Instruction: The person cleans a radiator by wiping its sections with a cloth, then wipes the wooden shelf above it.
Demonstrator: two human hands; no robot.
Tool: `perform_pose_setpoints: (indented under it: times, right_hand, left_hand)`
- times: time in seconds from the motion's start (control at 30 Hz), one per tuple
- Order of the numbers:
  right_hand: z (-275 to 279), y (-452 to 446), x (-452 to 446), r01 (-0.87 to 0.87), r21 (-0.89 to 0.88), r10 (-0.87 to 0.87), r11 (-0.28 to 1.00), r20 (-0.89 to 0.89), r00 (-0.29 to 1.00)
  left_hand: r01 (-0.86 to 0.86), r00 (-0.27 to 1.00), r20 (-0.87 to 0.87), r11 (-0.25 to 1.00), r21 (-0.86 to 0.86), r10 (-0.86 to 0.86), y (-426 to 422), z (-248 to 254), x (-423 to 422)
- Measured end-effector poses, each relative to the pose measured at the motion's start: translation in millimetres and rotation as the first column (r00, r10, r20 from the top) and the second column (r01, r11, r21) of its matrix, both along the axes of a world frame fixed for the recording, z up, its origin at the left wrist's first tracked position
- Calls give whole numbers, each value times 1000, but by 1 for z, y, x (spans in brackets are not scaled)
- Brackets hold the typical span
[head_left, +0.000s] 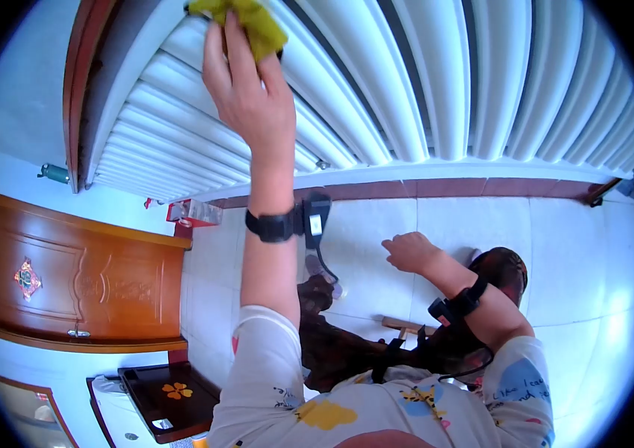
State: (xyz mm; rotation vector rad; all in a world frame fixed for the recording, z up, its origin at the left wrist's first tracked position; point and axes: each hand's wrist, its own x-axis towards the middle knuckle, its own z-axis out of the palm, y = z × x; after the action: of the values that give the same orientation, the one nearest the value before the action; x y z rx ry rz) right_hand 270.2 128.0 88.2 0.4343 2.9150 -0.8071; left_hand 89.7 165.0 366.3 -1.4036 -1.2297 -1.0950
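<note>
My left hand (pixel 253 101) reaches up to a white ribbed radiator (pixel 436 82) and is closed on a yellow-green cloth (pixel 253 26). The cloth lies against the radiator's ribs near the upper left, and its far part is cut off by the view's edge. My right hand (pixel 412 252) hangs over the floor in front of my knee, away from the radiator. Its fingers are loosely curled, and I see nothing in them. Each forearm wears a black strap (pixel 276 226) with a small device and a cable.
Pale floor tiles (pixel 362 224) lie below the radiator. A small wooden stool (pixel 404 326) shows between my legs. Leftward are a brown door (pixel 70 272), a red-and-clear box (pixel 193 214) by the wall and a dark tabletop (pixel 171 403) with an orange flower. A brown ledge (pixel 81 82) borders the radiator.
</note>
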Motion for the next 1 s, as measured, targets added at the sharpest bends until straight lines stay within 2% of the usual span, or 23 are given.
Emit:
perform_pose_setpoints:
  times: [0.07,0.1,0.13,0.2,0.23,0.27,0.33,0.4,0.47,0.5,0.57,0.63,0.73,0.8,0.87,0.93,0.97,1.0]
  right_hand:
    - [-2,-2,1,7,-5,-7,1000,-48,999]
    - [-3,-1,-2,25,-4,-25,1000,-77,997]
    - [-1,-3,-2,46,-10,-47,999,-100,994]
    - [8,-4,1,42,-5,-42,999,-118,992]
    - [9,-5,0,41,1,-41,999,-106,993]
    - [10,-9,2,41,-13,-42,999,-92,995]
    - [12,-12,3,18,-16,-20,1000,-137,990]
    - [16,-11,1,2,-29,-5,1000,-98,995]
    - [22,-9,2,-33,-64,36,997,50,998]
    - [20,-7,2,-28,-60,31,998,51,998]
    - [16,-8,6,40,-14,-42,999,-141,989]
    - [12,-8,5,39,-7,-40,999,-148,988]
    - [3,-10,1,29,11,-27,1000,-154,988]
    - [4,-5,-5,17,40,-10,999,-160,987]
    - [7,-5,-10,-41,-18,42,999,68,997]
    - [6,-7,-11,-31,-29,32,999,58,998]
    - [4,-8,-11,-47,-22,48,999,53,997]
    - [3,-7,-12,-56,-15,57,998,46,997]
  left_hand:
    - [-179,960,-224,983,-29,168,17,8,-2]
    - [-176,962,-221,982,-64,158,18,6,6]
    - [176,983,75,971,-163,-166,19,2,18]
    - [519,805,419,841,-154,-420,25,-28,21]
    - [133,988,109,970,-205,-113,31,-52,9]
    - [-269,947,-212,956,-119,240,31,-77,-2]
    - [-351,921,-271,900,-258,282,24,-132,-2]
    - [-364,915,-314,854,-371,254,15,-187,-6]
    - [-375,916,-342,753,-540,211,2,-231,-4]
    - [-404,904,-388,656,-637,180,-7,-247,-1]
    - [-382,910,-405,569,-728,92,-14,-280,-2]
    - [-365,914,-401,543,-756,56,-16,-285,6]
    - [-340,936,-337,516,-786,103,-24,-289,16]
    - [-11,1000,3,520,-854,27,-23,-285,22]
    - [-15,1000,-15,550,-835,5,-29,-276,20]
    - [-50,992,-3,360,-932,129,-32,-248,20]
    - [-58,992,8,509,-859,127,-33,-237,17]
    - [-64,992,-1,509,-858,123,-32,-218,17]
